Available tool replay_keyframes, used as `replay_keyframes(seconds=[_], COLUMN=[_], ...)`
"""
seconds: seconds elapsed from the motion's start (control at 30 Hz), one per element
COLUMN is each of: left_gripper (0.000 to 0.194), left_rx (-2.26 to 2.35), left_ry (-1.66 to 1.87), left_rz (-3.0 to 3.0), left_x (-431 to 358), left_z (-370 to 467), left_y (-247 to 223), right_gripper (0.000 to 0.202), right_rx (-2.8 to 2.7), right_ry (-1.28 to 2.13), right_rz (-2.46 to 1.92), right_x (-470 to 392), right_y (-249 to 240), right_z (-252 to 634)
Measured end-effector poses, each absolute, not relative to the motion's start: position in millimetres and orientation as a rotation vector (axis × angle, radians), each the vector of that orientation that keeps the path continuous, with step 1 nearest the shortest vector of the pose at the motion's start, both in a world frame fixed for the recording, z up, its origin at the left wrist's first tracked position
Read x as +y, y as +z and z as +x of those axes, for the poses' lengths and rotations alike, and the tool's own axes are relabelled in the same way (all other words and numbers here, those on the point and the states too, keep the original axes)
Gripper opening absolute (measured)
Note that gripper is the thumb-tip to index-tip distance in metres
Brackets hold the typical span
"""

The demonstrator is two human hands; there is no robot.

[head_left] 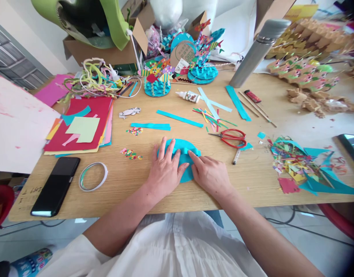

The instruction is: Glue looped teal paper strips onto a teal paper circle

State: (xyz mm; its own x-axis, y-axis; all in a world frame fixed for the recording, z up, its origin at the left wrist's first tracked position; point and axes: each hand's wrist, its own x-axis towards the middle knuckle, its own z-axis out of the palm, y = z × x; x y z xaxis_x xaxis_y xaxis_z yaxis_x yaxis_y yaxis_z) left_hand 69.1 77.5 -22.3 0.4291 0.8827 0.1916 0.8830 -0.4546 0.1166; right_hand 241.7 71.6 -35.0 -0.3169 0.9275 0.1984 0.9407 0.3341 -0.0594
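A round blue paper disc (187,175) lies flat on the wooden table, with a looped blue strip (184,151) across its upper part. My left hand (165,169) lies over the disc's left side, palm down with fingers spread. From the right, my right hand (210,172) touches the strip's right end with its index finger; the other fingers are curled under, with nothing visible in them. More blue strips (179,118) rest beyond the disc. Small confetti pieces (131,154) lie to its left, and red-handled scissors (233,138) to its right.
A phone (55,186) and a tape roll (93,176) lie at left, near a colored paper stack (75,123). Glue (190,96), a tall bottle (257,54) and paper crafts stand behind. Paper scraps (298,161) are heaped at right.
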Motion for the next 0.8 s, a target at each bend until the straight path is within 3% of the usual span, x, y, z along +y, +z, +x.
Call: replay_keyframes(seconds=[0.8], left_gripper=[0.053], left_rx=[-1.642], left_ry=[-0.327], left_rz=[-2.672], left_x=[78.6], left_z=[68.4], left_y=[-21.3], right_gripper=[0.042], right_rx=[-2.463], right_ry=[-0.092], right_rz=[-1.781], right_x=[71.8], right_y=[-34.6], right_z=[241.5])
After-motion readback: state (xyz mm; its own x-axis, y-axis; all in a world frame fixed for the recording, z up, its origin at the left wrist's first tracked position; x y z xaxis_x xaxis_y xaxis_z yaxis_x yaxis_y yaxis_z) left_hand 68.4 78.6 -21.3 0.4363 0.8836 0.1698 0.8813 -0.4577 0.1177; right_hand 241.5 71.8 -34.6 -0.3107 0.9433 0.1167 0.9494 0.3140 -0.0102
